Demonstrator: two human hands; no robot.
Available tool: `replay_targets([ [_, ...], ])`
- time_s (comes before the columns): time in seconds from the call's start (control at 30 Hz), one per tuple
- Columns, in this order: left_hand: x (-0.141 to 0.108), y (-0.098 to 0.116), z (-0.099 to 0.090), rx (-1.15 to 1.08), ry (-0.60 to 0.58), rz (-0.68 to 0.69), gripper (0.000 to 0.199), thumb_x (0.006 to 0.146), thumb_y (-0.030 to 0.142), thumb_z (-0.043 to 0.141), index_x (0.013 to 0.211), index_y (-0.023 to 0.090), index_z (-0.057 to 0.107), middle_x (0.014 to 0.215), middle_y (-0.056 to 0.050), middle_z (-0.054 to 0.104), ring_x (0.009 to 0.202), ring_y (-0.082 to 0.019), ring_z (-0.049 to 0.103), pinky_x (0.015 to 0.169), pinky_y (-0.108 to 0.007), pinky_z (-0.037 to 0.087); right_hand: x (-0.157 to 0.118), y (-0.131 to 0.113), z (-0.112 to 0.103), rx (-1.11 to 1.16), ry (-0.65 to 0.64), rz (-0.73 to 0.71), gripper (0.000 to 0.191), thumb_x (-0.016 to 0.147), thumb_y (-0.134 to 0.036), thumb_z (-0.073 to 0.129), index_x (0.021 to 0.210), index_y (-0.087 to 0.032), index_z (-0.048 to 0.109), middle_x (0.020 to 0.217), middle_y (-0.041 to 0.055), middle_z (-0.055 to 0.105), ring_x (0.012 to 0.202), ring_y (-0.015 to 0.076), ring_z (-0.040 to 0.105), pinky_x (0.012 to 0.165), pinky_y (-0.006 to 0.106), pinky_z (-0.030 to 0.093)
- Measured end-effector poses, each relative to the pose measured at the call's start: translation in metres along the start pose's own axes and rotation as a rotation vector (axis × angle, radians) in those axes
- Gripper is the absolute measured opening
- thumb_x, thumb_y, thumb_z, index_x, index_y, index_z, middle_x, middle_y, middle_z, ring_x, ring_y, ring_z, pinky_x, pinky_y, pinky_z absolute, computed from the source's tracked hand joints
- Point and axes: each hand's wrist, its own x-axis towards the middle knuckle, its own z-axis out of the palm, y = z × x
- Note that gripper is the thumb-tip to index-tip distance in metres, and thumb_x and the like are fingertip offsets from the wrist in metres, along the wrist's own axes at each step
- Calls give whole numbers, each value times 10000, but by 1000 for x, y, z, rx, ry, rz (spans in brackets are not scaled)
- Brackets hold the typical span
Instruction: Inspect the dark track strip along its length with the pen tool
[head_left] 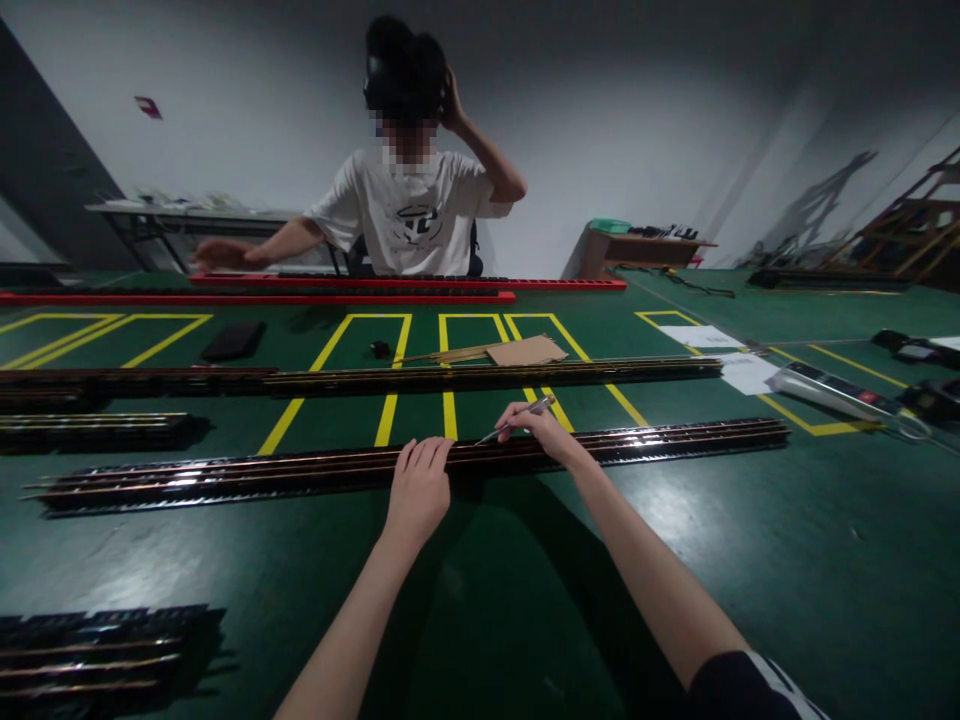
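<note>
A long black rail with copper-coloured strips (300,468) lies across the green table in front of me. Over its middle, my left hand (421,485) presses with bent fingers wrapped onto the rail's top; the thumb is hidden. Just to the right, my right hand (536,425) is closed in a pen-like grip around a slim silver pointed tool (541,404). The tool slants down to the left, its tip at the strips beside my left fingers. Whether the tip touches them I cannot tell.
Behind lies another long rail (495,377), with cardboard (527,351) beyond it. Shorter rail pieces (90,655) lie at left. Papers (750,374) and a silver device (832,390) are at right. A person (416,200) sits opposite, behind red-edged strips (555,284).
</note>
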Motion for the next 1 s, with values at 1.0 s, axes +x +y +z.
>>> replay_targets([
  [1.0,1,4,-2,-2,30,-11,372,897,333,440,1167,130,596,1143,-127,648,1077,-262,581,1023,-472,381,2,10,-8,103,102,33,139,631,-241,555,539,-180,640,552,7,579,543,139,544,601,292,431],
])
